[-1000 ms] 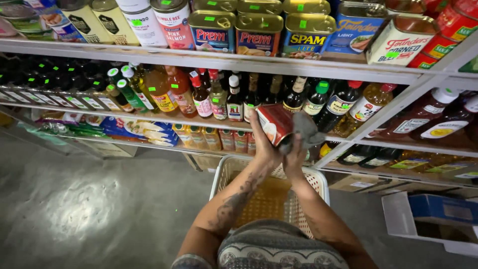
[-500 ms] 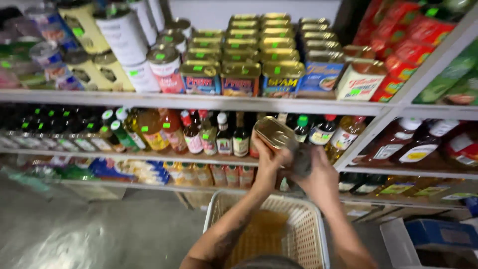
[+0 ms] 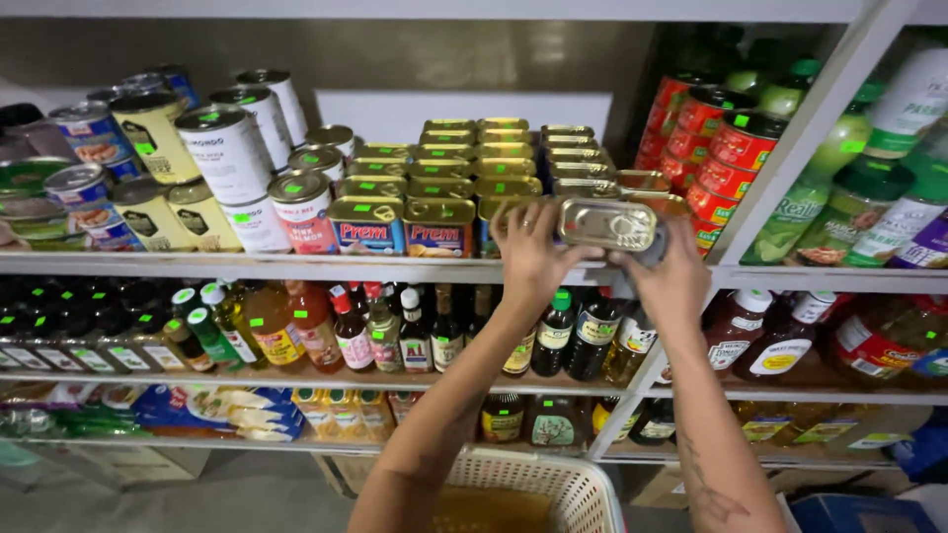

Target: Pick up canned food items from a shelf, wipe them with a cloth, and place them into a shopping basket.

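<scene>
Lighting: bright, even, from overhead.
You see glare on the tin lids; the shelf recess behind is shadowed, edges bow, corners soften.

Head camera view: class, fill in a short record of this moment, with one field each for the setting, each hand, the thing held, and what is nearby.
Setting: shop shelving with a white shelf edge
Left hand: grips the left end of the tin
Right hand: supports the right end of the tin
Held thing: flat rectangular metal tin, top facing the camera
Behind it: stacked rectangular cans
Shelf below: sauce bottles
Underneath: white plastic basket
</scene>
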